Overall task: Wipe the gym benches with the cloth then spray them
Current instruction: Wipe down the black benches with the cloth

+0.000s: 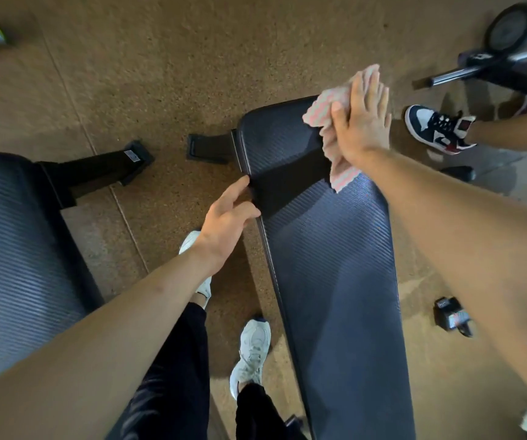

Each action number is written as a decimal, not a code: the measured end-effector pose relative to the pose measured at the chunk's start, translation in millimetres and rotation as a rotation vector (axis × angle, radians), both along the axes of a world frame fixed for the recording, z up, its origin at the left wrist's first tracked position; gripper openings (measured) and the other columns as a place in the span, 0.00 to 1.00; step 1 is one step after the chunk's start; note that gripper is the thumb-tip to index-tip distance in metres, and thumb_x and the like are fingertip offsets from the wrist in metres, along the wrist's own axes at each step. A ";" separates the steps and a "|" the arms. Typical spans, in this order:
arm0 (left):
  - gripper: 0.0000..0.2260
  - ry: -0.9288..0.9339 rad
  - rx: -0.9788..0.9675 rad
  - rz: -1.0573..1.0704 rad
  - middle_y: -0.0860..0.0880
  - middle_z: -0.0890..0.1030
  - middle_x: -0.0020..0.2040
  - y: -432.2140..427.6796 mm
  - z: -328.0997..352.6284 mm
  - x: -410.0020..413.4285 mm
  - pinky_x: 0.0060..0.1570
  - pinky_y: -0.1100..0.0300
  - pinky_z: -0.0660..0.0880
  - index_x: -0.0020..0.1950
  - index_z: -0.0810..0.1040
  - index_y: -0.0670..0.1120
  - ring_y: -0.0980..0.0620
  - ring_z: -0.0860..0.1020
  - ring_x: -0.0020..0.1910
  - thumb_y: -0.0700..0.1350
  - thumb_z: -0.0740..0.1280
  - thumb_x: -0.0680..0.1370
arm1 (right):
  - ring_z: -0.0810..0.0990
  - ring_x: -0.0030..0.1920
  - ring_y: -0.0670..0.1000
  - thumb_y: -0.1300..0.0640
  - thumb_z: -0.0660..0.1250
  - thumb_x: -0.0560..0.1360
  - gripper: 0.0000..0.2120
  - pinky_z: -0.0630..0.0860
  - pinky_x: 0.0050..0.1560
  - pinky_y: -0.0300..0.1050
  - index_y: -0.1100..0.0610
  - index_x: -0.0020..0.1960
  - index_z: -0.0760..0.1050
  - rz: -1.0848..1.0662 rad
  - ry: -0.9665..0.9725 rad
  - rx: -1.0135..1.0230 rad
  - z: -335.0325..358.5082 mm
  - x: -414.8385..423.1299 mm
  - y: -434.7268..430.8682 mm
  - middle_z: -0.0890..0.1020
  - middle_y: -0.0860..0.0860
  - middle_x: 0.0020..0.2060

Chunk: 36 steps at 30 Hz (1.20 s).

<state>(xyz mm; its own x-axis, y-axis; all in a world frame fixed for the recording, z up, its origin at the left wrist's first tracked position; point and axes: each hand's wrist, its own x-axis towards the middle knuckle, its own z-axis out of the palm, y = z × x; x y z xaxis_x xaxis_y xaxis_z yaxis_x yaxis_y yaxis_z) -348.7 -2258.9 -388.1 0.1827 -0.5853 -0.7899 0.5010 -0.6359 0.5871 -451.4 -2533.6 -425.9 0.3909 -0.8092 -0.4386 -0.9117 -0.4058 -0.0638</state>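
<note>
A dark ribbed gym bench (329, 265) runs from the bottom middle up to the centre. My right hand (362, 122) presses a pink and white cloth (329, 106) flat on the bench's far right end, fingers straight. My left hand (229, 214) rests with relaxed fingers on the bench's left edge, at the gap between its two pads. A second dark bench (11, 249) lies at the left. No spray bottle shows.
Another person's navy, white and red shoe (437, 128) stands just right of the bench's far end. A weight plate on a bar (506, 30) is at top right. My white shoes (251, 350) stand left of the bench. A small black device (451, 315) lies on the floor.
</note>
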 end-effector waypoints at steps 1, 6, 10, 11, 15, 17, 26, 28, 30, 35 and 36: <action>0.29 -0.005 0.000 -0.003 0.54 0.65 0.80 -0.3 0.0 1.9 0.78 0.45 0.64 0.81 0.63 0.57 0.49 0.67 0.77 0.46 0.64 0.79 | 0.42 0.82 0.59 0.40 0.47 0.84 0.32 0.47 0.80 0.63 0.50 0.83 0.44 -0.027 0.002 -0.004 -0.5 2.3 0.4 0.44 0.53 0.83; 0.24 -0.018 -0.002 0.037 0.52 0.71 0.76 1.2 -3.5 13.3 0.75 0.44 0.68 0.78 0.69 0.51 0.50 0.72 0.73 0.39 0.64 0.82 | 0.51 0.82 0.60 0.52 0.54 0.85 0.25 0.53 0.80 0.62 0.52 0.82 0.57 0.175 -0.147 -0.037 12.3 28.3 49.6 0.57 0.57 0.81; 0.23 -0.250 0.061 0.126 0.53 0.77 0.69 3.3 -5.9 30.6 0.70 0.46 0.73 0.74 0.74 0.52 0.56 0.76 0.65 0.42 0.69 0.79 | 0.73 0.72 0.53 0.58 0.68 0.79 0.16 0.72 0.71 0.53 0.51 0.66 0.80 0.191 -0.440 0.153 32.6 43.0 104.3 0.78 0.53 0.70; 0.23 -0.300 0.061 0.140 0.54 0.77 0.68 5.0 -4.6 36.7 0.69 0.48 0.74 0.74 0.74 0.53 0.58 0.77 0.62 0.43 0.69 0.79 | 0.80 0.65 0.50 0.58 0.70 0.78 0.14 0.76 0.65 0.48 0.53 0.63 0.83 0.134 -0.494 0.186 39.3 47.2 114.2 0.83 0.51 0.63; 0.28 -0.367 -0.008 0.142 0.54 0.75 0.71 14.3 5.7 62.0 0.68 0.55 0.75 0.75 0.72 0.50 0.56 0.78 0.64 0.48 0.72 0.75 | 0.82 0.40 0.40 0.60 0.72 0.77 0.07 0.78 0.40 0.35 0.53 0.55 0.83 -0.271 -0.648 0.645 68.7 59.9 138.8 0.85 0.48 0.45; 0.31 -0.361 -0.069 0.078 0.55 0.72 0.74 20.4 14.3 73.6 0.67 0.60 0.73 0.77 0.69 0.53 0.57 0.74 0.69 0.51 0.73 0.75 | 0.83 0.39 0.42 0.61 0.73 0.77 0.10 0.80 0.38 0.38 0.54 0.57 0.79 -0.312 -0.669 0.805 77.3 62.8 146.3 0.85 0.48 0.44; 0.08 -0.513 -0.203 -0.225 0.50 0.85 0.53 17.6 23.2 87.4 0.58 0.42 0.79 0.58 0.85 0.52 0.49 0.82 0.53 0.47 0.73 0.79 | 0.82 0.56 0.49 0.65 0.78 0.69 0.25 0.80 0.58 0.47 0.52 0.62 0.74 -0.194 -0.638 0.820 78.6 57.5 150.9 0.78 0.50 0.60; 0.05 -0.533 -0.143 -0.228 0.49 0.84 0.48 13.5 18.9 83.2 0.52 0.44 0.78 0.53 0.85 0.50 0.50 0.79 0.46 0.48 0.72 0.79 | 0.81 0.58 0.48 0.65 0.78 0.69 0.27 0.80 0.59 0.47 0.52 0.64 0.74 -0.136 -0.584 0.795 75.9 51.0 146.1 0.77 0.49 0.61; 0.03 -0.492 -0.087 -0.128 0.49 0.81 0.46 8.9 15.3 80.5 0.51 0.48 0.79 0.50 0.82 0.52 0.49 0.80 0.46 0.49 0.72 0.79 | 0.80 0.60 0.48 0.61 0.78 0.70 0.27 0.79 0.61 0.48 0.52 0.67 0.74 -0.019 -0.498 0.716 72.6 40.8 143.1 0.78 0.48 0.61; 0.12 -0.285 0.166 0.282 0.51 0.79 0.59 -16.7 8.0 81.1 0.58 0.52 0.82 0.65 0.75 0.50 0.53 0.80 0.58 0.50 0.67 0.83 | 0.71 0.65 0.59 0.53 0.75 0.72 0.28 0.73 0.65 0.57 0.53 0.70 0.73 0.047 -0.360 0.088 61.3 1.5 137.0 0.73 0.54 0.67; 0.13 -0.252 0.190 0.339 0.51 0.78 0.60 -24.0 6.1 81.9 0.58 0.53 0.82 0.66 0.74 0.50 0.53 0.80 0.59 0.51 0.67 0.83 | 0.68 0.67 0.62 0.49 0.75 0.72 0.31 0.72 0.66 0.60 0.51 0.72 0.71 0.028 -0.294 0.035 58.9 -5.3 135.0 0.70 0.55 0.71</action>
<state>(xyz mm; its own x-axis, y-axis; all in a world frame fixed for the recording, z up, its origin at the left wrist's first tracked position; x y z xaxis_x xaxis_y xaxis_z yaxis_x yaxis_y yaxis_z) -266.8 -2282.8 -382.0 0.5387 -0.3089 -0.7838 0.5556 -0.5691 0.6062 -456.7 -2398.6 -367.0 0.5274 -0.7827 -0.3305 -0.8405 -0.4237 -0.3378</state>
